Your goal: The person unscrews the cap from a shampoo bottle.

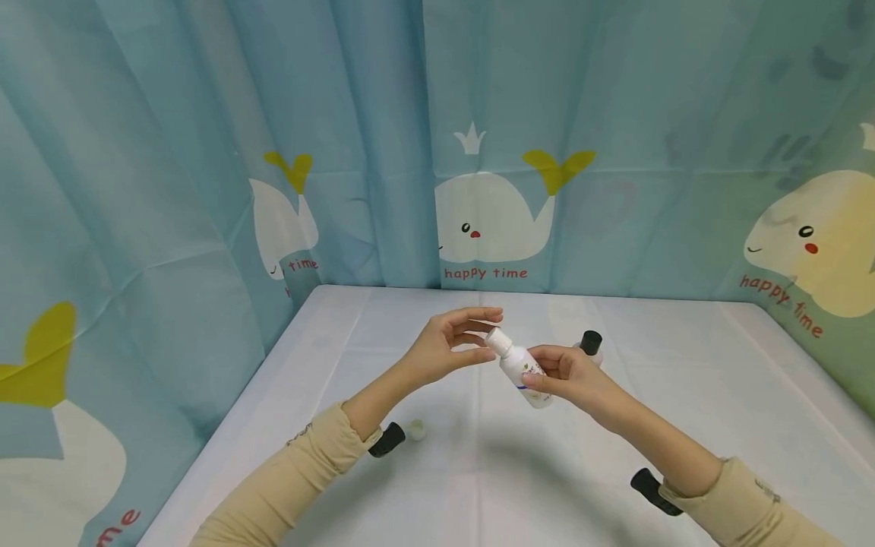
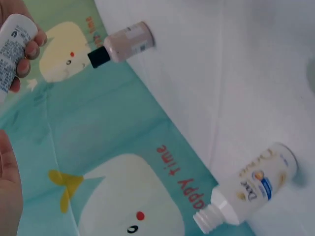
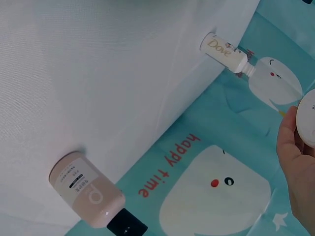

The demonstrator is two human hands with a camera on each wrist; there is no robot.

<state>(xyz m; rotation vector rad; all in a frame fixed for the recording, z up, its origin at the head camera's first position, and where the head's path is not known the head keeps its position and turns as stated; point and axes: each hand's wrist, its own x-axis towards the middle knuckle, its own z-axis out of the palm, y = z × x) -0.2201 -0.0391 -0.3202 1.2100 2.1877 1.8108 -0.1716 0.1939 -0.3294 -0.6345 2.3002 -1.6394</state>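
My right hand [image 1: 560, 374] grips a small white bottle [image 1: 522, 368] above the middle of the white table [image 1: 615, 456], tilted with its top toward my left hand. My left hand [image 1: 488, 333] hovers at that top, index finger above and thumb below, loosely curved; whether they touch it I cannot tell. In the left wrist view the bottle [image 2: 12, 44] is pinched by right-hand fingers [image 2: 33, 46], with my left palm [image 2: 7, 191] below. The right wrist view shows the bottle's round base [image 3: 307, 118] against my right hand [image 3: 295, 167].
A pink bottle with a black cap [image 1: 589, 346] stands just behind my right hand. An uncapped Dove bottle [image 2: 251, 187] stands on the table near the curtain. A small white cap [image 1: 417, 429] lies under my left forearm. Whale-print curtains [image 1: 492, 213] wall in the table.
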